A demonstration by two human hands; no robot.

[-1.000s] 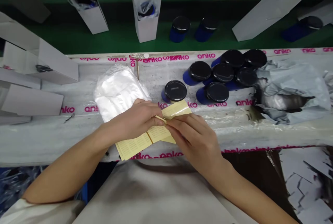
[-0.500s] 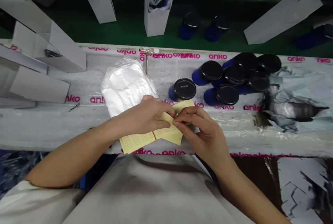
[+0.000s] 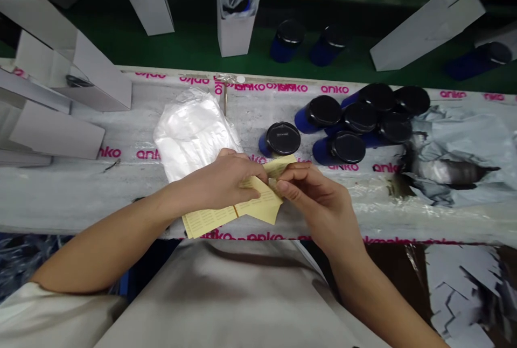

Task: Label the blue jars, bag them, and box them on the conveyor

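Observation:
My left hand [image 3: 230, 178] is closed on yellow sheets of printed stickers [image 3: 212, 221], thumb on top. The sheets are bent upward near its fingertips. Just right of it, my right hand [image 3: 319, 197] pinches a small pale sticker [image 3: 273, 182] between thumb and forefinger, at the sheet's raised edge. Beyond the sheets a blue jar with a black lid [image 3: 283, 139] stands alone. A stack of clear plastic bags [image 3: 196, 127] lies beyond my left hand, partly covered by that arm.
Several more black-lidded blue jars [image 3: 349, 147] cluster to the right, beside a crumpled grey plastic bag [image 3: 476, 132]. Open white boxes [image 3: 60, 130] stand at left. On the green shelf behind are another white box [image 3: 235, 35] with a bagged jar and two jars [image 3: 287, 41].
My right hand has drawn slightly right, away from my left fingertips, and a small pale sticker now shows at its fingertips. The left hand keeps its hold on the sheets.

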